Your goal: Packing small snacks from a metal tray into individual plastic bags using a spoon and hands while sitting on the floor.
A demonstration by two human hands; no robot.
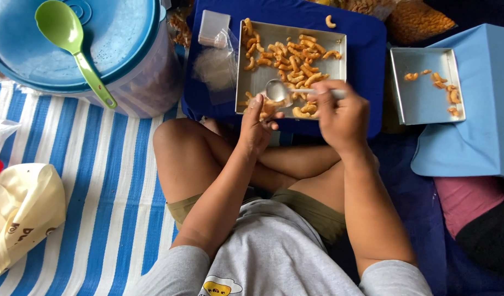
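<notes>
Seen from above, the person sits cross-legged on a blue-and-white striped mat (107,181), grey shirt at 6 o'clock, bare knees just beyond it. Left hand (257,125) lies at centre, fingers curled loosely around a small clear plastic bag (269,107) with a few snack pieces in it; grip partly closed. Right hand (342,116) sits just at 3 o'clock of the left, fingers closed around the handle of a shiny metal spoon (287,91). Spoon bowl points toward 9 o'clock, right above the left hand's fingertips.

Both hands rest at the near edge of a square silver metal tray (257,77), which holds a loose scatter of curled orange-brown snack pieces (293,61), densest at its middle. Tray sits on a dark blue flat board (367,44). On the same board, at 9 o'clock of the tray, a stack of clear plastic bags (215,52).

At 3 o'clock, well apart, a smaller silver metal tray (422,98) with a few of the same pieces, on a light blue box (482,137).

Far at 10 o'clock, a large round blue-lidded plastic tub (115,38), a green plastic ladle (71,46) lying on its lid. At 8 o'clock, a cream cloth bag (22,211) on the mat.
</notes>
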